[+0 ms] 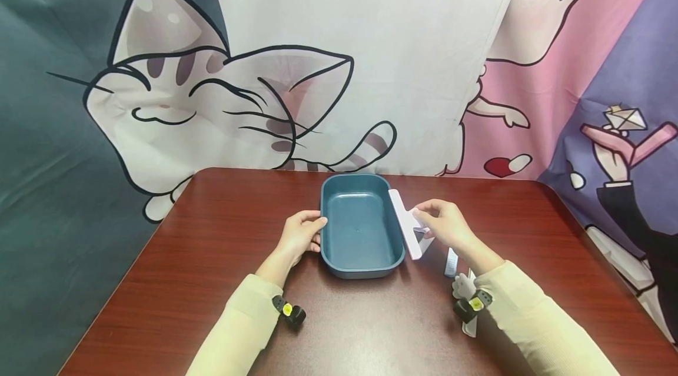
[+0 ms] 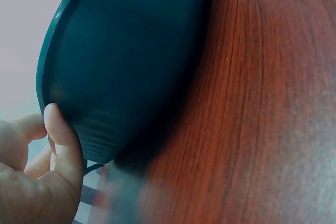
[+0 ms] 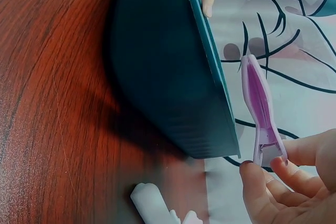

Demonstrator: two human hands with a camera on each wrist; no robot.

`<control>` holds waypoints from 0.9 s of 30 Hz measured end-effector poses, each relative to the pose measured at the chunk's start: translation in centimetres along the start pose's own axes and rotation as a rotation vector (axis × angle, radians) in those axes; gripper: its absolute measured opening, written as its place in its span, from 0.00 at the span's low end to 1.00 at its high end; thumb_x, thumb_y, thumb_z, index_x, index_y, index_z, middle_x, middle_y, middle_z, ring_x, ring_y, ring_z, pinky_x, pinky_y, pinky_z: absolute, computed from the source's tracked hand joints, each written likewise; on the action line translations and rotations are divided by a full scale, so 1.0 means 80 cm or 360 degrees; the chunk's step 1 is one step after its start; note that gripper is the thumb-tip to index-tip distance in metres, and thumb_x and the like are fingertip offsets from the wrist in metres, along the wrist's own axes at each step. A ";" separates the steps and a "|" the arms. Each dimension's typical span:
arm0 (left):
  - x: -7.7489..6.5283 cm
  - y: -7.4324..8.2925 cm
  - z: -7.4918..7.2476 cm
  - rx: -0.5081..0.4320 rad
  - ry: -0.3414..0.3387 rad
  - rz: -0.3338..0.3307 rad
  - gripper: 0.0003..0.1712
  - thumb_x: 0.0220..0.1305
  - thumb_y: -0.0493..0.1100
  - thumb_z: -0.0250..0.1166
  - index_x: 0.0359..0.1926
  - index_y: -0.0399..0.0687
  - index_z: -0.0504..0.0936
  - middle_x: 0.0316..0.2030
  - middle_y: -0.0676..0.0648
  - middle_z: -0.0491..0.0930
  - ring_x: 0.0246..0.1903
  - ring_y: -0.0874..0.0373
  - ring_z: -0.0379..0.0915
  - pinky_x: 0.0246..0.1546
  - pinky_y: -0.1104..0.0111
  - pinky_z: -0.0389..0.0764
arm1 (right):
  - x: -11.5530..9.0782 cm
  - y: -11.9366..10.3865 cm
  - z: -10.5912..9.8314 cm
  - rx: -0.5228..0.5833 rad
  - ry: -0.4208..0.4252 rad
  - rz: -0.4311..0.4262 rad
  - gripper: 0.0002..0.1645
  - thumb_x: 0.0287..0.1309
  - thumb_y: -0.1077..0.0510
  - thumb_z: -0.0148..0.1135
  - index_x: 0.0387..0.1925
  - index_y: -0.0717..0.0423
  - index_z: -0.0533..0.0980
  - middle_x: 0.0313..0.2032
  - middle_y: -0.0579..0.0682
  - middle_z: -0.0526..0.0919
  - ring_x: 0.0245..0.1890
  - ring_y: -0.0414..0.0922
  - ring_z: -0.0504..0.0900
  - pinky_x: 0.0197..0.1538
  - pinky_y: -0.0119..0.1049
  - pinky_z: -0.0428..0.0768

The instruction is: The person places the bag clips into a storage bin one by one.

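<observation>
A dark teal rectangular tub (image 1: 360,223) stands on the table, its inside bare. My left hand (image 1: 302,233) grips the tub's left rim, the thumb at the edge and fingers against the outer wall. With thumb and fingers, my right hand (image 1: 442,224) pinches the handles of a pale pink bag clip (image 1: 405,225). The clip's long bar lies along the tub's right rim in the head view. In the right wrist view, the bag clip (image 3: 258,103) is raised beside the rim, a gap between them.
Below my right hand a small light-blue clip (image 1: 451,262) lies on the table. Nearer me is a white clip with a grey-white figure (image 1: 464,286), partly covered by my right wrist camera. The reddish-brown table (image 1: 228,223) ends at a cartoon-printed curtain (image 1: 424,40).
</observation>
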State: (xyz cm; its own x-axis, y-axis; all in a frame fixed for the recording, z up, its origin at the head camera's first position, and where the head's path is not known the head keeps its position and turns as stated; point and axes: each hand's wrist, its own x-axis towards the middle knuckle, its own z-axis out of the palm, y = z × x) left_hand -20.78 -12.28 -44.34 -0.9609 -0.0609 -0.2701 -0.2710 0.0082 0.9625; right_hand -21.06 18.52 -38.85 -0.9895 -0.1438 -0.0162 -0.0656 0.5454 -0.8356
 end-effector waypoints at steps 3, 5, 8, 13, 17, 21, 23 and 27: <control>0.000 0.000 0.000 -0.0002 0.0000 -0.0001 0.22 0.60 0.40 0.63 0.56 0.39 0.74 0.19 0.49 0.73 0.13 0.62 0.67 0.11 0.72 0.75 | 0.000 -0.002 0.000 0.0011 -0.0011 -0.0003 0.17 0.62 0.58 0.57 0.46 0.69 0.76 0.39 0.64 0.82 0.29 0.41 0.78 0.31 0.41 0.85; 0.000 0.001 0.000 -0.0001 0.0002 -0.0002 0.22 0.60 0.40 0.63 0.56 0.39 0.74 0.19 0.49 0.73 0.13 0.62 0.68 0.11 0.72 0.75 | 0.001 -0.003 0.001 0.0024 -0.0016 0.0005 0.17 0.62 0.58 0.58 0.46 0.69 0.76 0.38 0.63 0.81 0.29 0.41 0.79 0.31 0.40 0.85; 0.000 0.001 0.000 0.0004 0.0004 -0.0001 0.22 0.61 0.40 0.63 0.56 0.39 0.74 0.19 0.49 0.73 0.13 0.62 0.68 0.11 0.72 0.75 | 0.002 -0.005 0.002 0.0050 -0.0030 0.0009 0.17 0.62 0.58 0.58 0.46 0.69 0.76 0.38 0.63 0.81 0.29 0.41 0.79 0.32 0.40 0.86; 0.000 0.001 0.000 0.0007 0.0010 -0.0005 0.22 0.61 0.40 0.63 0.56 0.39 0.74 0.18 0.49 0.73 0.13 0.62 0.67 0.11 0.72 0.74 | 0.004 -0.007 0.003 0.0098 -0.0060 0.0007 0.18 0.62 0.59 0.58 0.46 0.70 0.75 0.38 0.64 0.81 0.28 0.41 0.80 0.33 0.43 0.86; 0.000 0.000 -0.001 0.0009 0.0001 -0.0005 0.23 0.61 0.40 0.63 0.56 0.39 0.74 0.19 0.49 0.73 0.13 0.62 0.67 0.11 0.72 0.75 | 0.004 -0.010 0.003 0.0106 -0.0066 0.0004 0.18 0.61 0.59 0.59 0.46 0.70 0.75 0.37 0.63 0.81 0.27 0.41 0.80 0.33 0.44 0.86; 0.000 0.000 -0.001 0.0014 -0.0004 -0.0007 0.23 0.61 0.41 0.63 0.56 0.39 0.74 0.19 0.49 0.73 0.13 0.63 0.67 0.12 0.72 0.75 | 0.004 -0.015 0.003 0.0112 -0.0071 0.0005 0.18 0.61 0.58 0.59 0.47 0.70 0.75 0.37 0.63 0.81 0.26 0.41 0.80 0.31 0.40 0.86; 0.000 0.000 0.000 0.0015 0.0000 -0.0009 0.23 0.61 0.41 0.63 0.56 0.39 0.74 0.18 0.50 0.73 0.13 0.63 0.67 0.12 0.72 0.75 | 0.004 -0.017 0.004 0.0117 -0.0071 0.0005 0.18 0.61 0.58 0.59 0.46 0.70 0.75 0.36 0.62 0.81 0.25 0.41 0.80 0.30 0.37 0.85; 0.000 -0.001 0.000 0.0019 0.0010 -0.0008 0.22 0.61 0.41 0.63 0.56 0.39 0.74 0.18 0.50 0.73 0.13 0.62 0.67 0.11 0.72 0.74 | 0.004 -0.020 0.007 0.0124 -0.0063 0.0002 0.17 0.60 0.58 0.60 0.45 0.69 0.76 0.33 0.58 0.81 0.24 0.41 0.80 0.28 0.36 0.85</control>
State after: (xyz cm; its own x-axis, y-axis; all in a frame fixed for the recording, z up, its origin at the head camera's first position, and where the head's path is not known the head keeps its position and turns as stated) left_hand -20.79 -12.28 -44.38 -0.9592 -0.0672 -0.2747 -0.2765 0.0197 0.9608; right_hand -21.19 17.17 -37.81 -0.9836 -0.1765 -0.0373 -0.0529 0.4801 -0.8756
